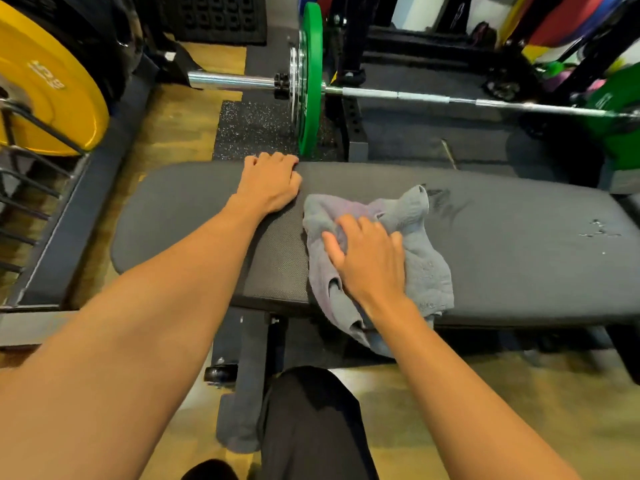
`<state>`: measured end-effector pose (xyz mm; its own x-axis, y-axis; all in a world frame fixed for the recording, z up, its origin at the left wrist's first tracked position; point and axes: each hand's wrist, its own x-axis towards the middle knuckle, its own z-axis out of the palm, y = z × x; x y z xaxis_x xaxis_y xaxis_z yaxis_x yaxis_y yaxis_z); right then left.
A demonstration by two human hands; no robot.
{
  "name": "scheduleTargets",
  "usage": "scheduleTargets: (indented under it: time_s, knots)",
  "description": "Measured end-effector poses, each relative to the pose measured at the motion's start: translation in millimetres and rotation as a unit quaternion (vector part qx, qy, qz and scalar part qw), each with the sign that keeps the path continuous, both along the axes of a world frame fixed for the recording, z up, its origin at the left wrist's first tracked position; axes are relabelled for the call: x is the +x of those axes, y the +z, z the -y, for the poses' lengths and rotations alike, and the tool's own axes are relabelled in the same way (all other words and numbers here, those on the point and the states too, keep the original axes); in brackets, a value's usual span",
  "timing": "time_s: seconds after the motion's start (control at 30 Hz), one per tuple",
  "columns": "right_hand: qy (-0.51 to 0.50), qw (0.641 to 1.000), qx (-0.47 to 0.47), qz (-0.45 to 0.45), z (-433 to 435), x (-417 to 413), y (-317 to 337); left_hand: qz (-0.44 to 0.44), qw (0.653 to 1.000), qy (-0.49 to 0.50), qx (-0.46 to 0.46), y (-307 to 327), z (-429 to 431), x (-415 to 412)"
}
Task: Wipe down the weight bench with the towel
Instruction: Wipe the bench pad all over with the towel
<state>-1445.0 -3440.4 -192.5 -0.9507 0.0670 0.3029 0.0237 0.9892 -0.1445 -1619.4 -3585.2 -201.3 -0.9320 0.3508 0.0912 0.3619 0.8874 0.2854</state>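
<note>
A black padded weight bench (pixel 512 258) runs left to right across the middle of the view. A crumpled grey towel (pixel 424 271) lies on its pad, one corner hanging over the near edge. My right hand (pixel 367 261) presses flat on the towel with fingers spread. My left hand (pixel 268 183) rests on the pad to the left of the towel, fingers curled over the far edge. Wet smears and droplets (pixel 601 230) show on the pad to the right of the towel.
A barbell (pixel 415 96) with a green plate (pixel 310 77) lies just behind the bench. A yellow plate (pixel 45 84) sits on a rack at left. Black rack uprights and coloured plates stand at the back right. My dark-clothed leg (pixel 311 424) is below the bench.
</note>
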Motion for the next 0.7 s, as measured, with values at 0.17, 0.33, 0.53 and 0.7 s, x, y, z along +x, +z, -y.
scheduleTargets:
  time_s: [0.17,0.33,0.53,0.7]
  knots:
    - [-0.021,0.999,0.016,-0.034,-14,13,-6,0.023,0.999,-0.028,0.023,6,-53,4]
    - [-0.060,0.996,0.028,-0.067,-25,-71,-17,0.002,0.996,0.025,0.090,-9,-56,-5]
    - [-0.065,0.998,0.004,0.010,-37,-157,-10,-0.037,0.995,0.027,0.092,-13,-53,-12]
    - [-0.071,0.997,-0.020,0.017,-31,-92,0,-0.028,0.998,0.007,0.063,-5,-54,-4]
